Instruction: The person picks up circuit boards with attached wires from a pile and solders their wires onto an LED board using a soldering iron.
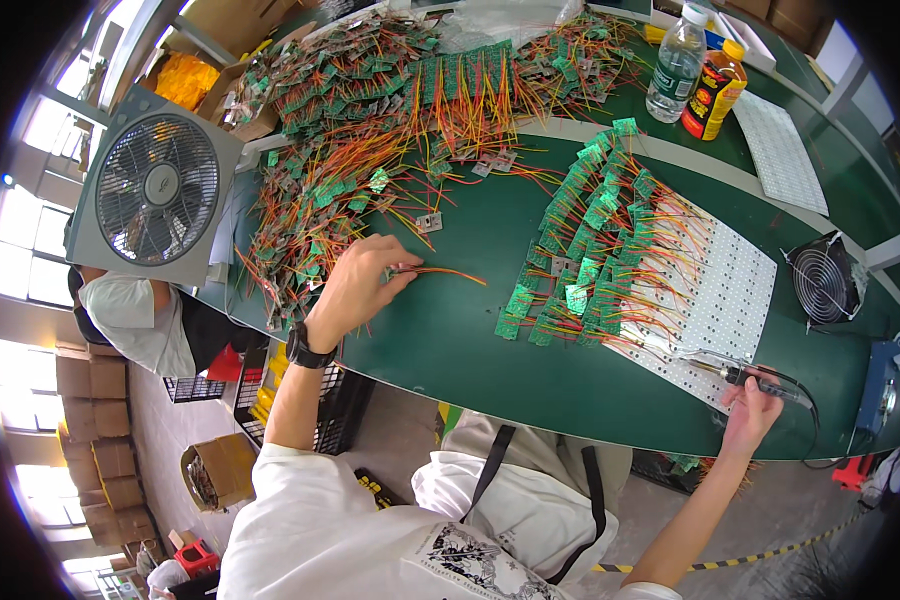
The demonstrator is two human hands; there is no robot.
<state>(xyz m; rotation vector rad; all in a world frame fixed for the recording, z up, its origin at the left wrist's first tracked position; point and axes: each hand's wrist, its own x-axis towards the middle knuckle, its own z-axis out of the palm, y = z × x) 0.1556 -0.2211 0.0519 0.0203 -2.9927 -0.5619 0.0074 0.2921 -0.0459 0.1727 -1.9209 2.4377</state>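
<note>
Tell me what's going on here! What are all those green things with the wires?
The person's left hand pinches some reddish-orange wires; what they join is mostly hidden by the fingers. The right hand holds what looks like a soldering iron over the lower part of a white panel. The green things look like circuit boards: some lie in rows beside the panel, others in a big heap.

Left hand [360, 280] pinches orange-red wires [452, 271] beside heaped circuit boards [305, 200]; right hand [752, 412] holds soldering iron [736, 376] over white sheet [738, 285].
</note>
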